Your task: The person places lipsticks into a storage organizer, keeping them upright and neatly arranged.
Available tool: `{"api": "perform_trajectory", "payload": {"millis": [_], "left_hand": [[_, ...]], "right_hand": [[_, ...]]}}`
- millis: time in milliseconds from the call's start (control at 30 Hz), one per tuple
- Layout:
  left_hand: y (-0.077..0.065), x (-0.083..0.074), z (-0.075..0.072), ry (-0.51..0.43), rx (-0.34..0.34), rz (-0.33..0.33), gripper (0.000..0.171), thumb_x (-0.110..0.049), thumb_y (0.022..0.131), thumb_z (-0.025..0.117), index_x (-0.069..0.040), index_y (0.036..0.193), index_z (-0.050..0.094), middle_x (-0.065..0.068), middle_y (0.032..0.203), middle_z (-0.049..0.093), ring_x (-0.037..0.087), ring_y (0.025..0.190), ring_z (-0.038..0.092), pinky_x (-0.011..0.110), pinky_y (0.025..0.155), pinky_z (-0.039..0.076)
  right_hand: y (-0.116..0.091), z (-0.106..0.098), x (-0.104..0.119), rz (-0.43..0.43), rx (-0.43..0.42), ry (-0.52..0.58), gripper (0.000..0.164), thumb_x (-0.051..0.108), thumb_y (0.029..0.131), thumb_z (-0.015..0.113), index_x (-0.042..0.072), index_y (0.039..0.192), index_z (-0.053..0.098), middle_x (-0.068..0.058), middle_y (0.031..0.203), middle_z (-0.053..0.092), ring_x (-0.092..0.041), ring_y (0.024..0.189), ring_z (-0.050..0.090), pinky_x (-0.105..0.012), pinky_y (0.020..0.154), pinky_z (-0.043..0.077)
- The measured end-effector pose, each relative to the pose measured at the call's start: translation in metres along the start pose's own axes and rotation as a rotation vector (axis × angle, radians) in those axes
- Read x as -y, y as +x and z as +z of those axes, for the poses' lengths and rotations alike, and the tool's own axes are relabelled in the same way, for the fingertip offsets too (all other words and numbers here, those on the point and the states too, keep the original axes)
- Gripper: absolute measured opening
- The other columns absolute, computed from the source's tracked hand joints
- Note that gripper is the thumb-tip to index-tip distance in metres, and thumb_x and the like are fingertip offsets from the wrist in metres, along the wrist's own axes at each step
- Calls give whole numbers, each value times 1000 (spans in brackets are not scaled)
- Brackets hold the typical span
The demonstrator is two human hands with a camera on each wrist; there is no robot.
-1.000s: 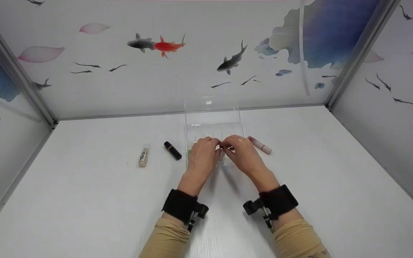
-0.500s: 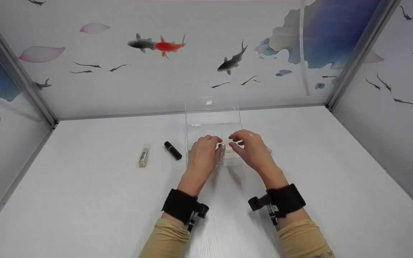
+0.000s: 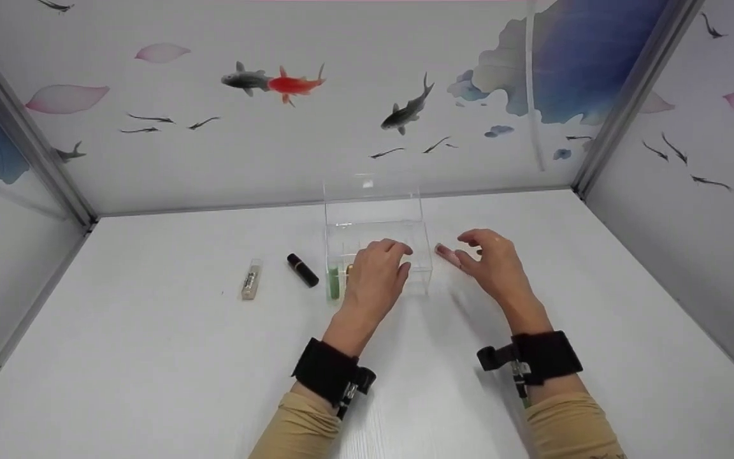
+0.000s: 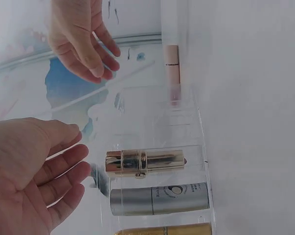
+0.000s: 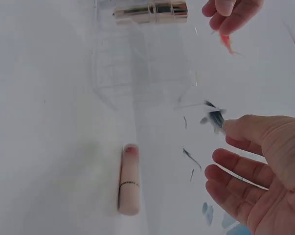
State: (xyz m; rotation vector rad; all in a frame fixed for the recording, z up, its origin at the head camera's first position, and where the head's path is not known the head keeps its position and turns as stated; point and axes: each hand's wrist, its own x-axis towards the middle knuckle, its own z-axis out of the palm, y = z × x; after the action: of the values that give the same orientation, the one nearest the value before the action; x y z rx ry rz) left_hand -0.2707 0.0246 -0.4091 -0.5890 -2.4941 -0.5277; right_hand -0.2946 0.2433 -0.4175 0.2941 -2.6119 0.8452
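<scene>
My left hand [image 3: 376,274] hovers over a clear plastic box [image 3: 429,280] with its lid raised, fingers relaxed and nothing in them. In the left wrist view the box's slots hold a shiny gold lipstick [image 4: 147,162], a silver tube [image 4: 159,199] and a gold tube [image 4: 167,229], lying side by side. A green tube [image 3: 334,282] stands in the leftmost slot. My right hand [image 3: 497,264] is in the air just right of a pink lipstick tube [image 3: 447,255], partly covering it. That hand holds nothing, its fingers apart and loosely bent; the pink tube [image 5: 129,181] lies below it.
Left of the box lie a black lipstick [image 3: 303,270] and a clear tube with beige contents [image 3: 251,280] on the white table [image 3: 150,357]. Printed wall panels [image 3: 278,140] enclose the back and sides, close behind the box's raised lid.
Both hands were together over the box, fingers at a small tube, then the right hand came away to the right, to the pink lipstick tube. The left hand has let go and lifted slightly.
</scene>
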Motion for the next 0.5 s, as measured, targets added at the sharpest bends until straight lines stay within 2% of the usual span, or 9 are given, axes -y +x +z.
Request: {"api": "perform_trajectory", "payload": {"millis": [200, 500], "left_hand": [[-1, -7, 4, 17, 47, 13, 15, -19, 94, 70, -16, 109, 70, -1, 110, 72, 17, 103, 68, 32, 89, 56], [-4, -19, 9, 47, 82, 66, 16, -20, 93, 71, -17, 109, 71, -1, 110, 71, 16, 103, 68, 30, 85, 56]], "right_hand": [[-4, 1, -25, 84, 81, -30, 33, 10, 92, 70, -4, 121, 63, -26, 119, 66, -41, 110, 62, -52, 95, 53], [-5, 11, -42, 238, 238, -29, 42, 23, 100, 61, -1, 134, 55, -25, 133, 59, -41, 122, 57, -55, 101, 49]]}}
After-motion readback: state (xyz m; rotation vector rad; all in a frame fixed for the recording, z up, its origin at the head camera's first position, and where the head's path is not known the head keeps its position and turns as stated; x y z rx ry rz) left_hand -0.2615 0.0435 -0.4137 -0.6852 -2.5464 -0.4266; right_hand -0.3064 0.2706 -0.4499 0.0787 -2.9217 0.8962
